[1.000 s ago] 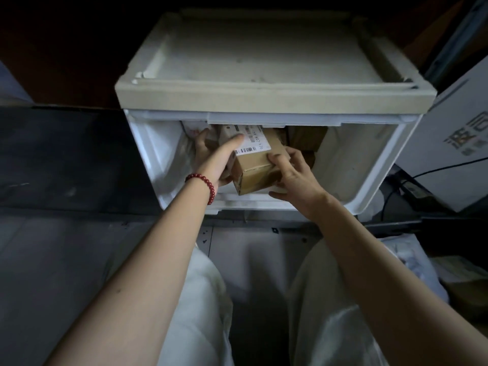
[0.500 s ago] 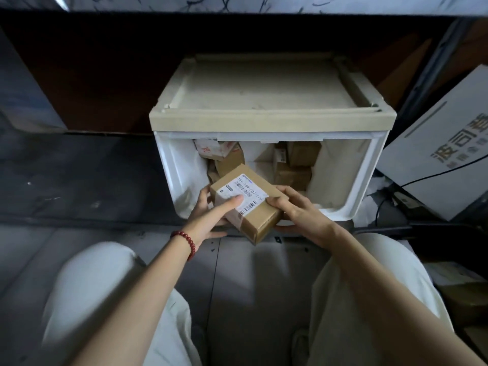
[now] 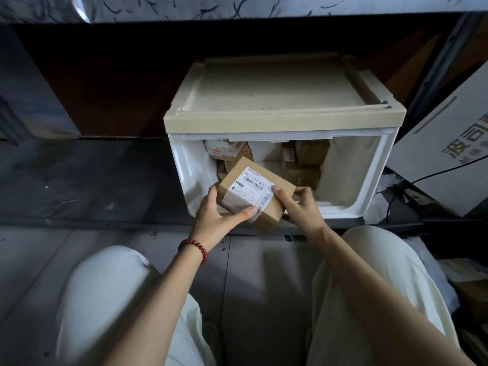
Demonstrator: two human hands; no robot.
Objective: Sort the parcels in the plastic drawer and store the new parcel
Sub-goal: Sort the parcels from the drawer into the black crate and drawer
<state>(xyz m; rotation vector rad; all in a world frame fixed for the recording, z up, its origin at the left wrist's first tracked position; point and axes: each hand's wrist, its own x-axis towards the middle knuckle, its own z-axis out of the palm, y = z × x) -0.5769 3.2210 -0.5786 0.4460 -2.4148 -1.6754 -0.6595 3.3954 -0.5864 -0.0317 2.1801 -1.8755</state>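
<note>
- A small brown cardboard parcel with a white barcode label sits at frame centre, tilted, before the open white plastic drawer.
- The left hand grasps its lower-left side.
- The right hand grasps its right edge.

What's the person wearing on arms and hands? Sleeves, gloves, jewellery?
No gloves on the left hand or the right hand, and no rings show. No sleeves are in view: the left forearm and the right forearm are uncovered down to the frame edge. The left wrist wears a bracelet of round dark-red beads. The right wrist wears nothing.
</note>
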